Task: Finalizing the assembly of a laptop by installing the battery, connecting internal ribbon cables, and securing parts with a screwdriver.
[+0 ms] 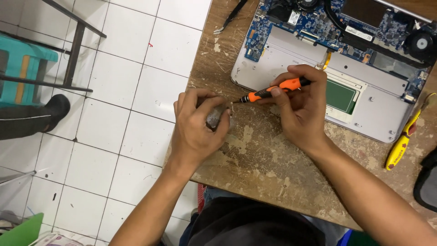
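A white tiled floor (114, 91) filled the left half of the view, and a worn wooden table (264, 168), its surface scratched and patched with pale flakes, took up the right. At the table's far side lay an opened laptop (291, 54), its silver shell turned up with the blue circuit board (318, 23), a black fan (421, 43) and a green panel (340, 96) exposed. At the left edge stood a teal plastic stool (22, 68) behind a dark metal frame (75, 45), with a black shoe (57, 109) just beside it on the tiles.

The left hand (198, 127) was curled shut near the table's front left edge, its fingers pinching a small grey part (214, 119) that was mostly hidden inside the grip. The right hand (302, 107) was closed around an orange-and-black screwdriver (273, 91), held nearly level in front of the laptop, with its tip pointing left and meeting the small part at the left hand's fingertips; whether the tip actually touched it could not be told.

A yellow-handled tool (403, 141) lay at the right of the table, near the laptop's corner. Black tweezers (232, 16) rested at the table's far left, just beside the laptop.
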